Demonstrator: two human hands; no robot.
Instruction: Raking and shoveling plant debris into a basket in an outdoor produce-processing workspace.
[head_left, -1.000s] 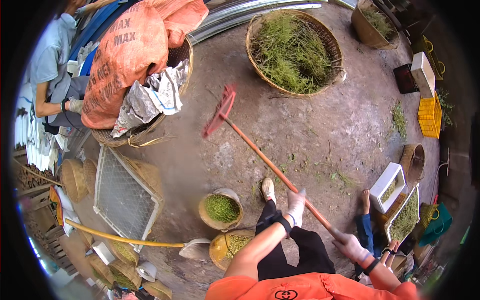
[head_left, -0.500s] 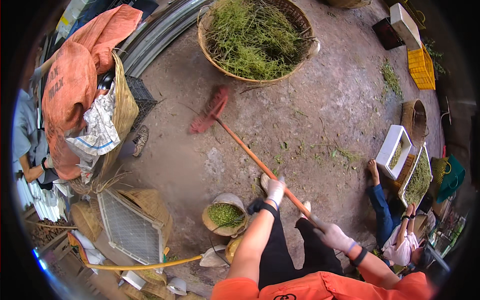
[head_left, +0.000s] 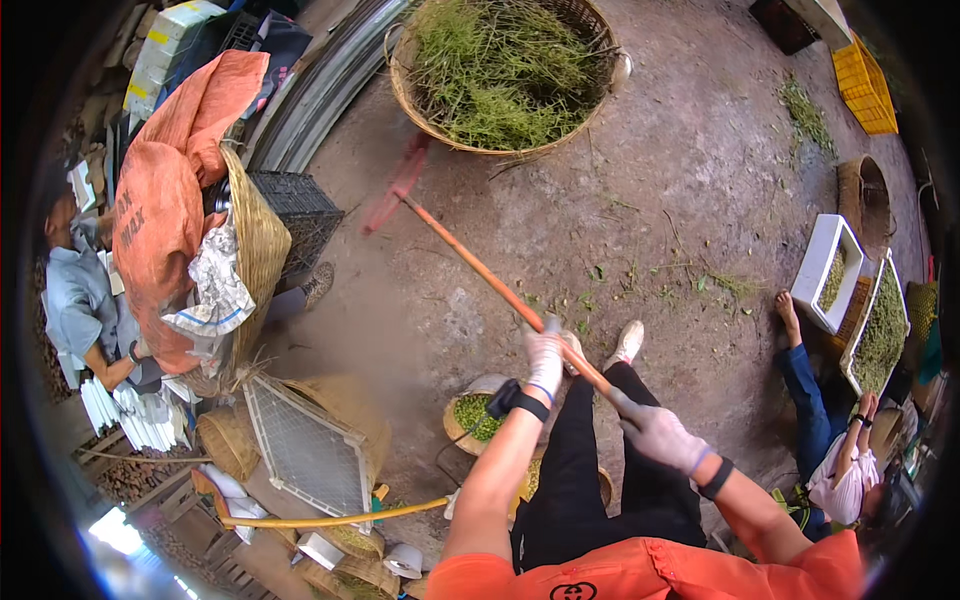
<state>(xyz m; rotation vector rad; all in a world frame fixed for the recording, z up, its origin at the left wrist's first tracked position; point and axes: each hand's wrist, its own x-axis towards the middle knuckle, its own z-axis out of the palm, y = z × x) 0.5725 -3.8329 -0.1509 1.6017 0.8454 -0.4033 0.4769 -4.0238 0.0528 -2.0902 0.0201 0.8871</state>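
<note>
Handle gripped by our left hand ahead of our right hand, we do best with both spread and the red head low.

The red tool head is blurred, perhaps bristled.

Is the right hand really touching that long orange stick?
Touching: the head view shows the gloved right hand closed around the near end of the orange stick.
</note>
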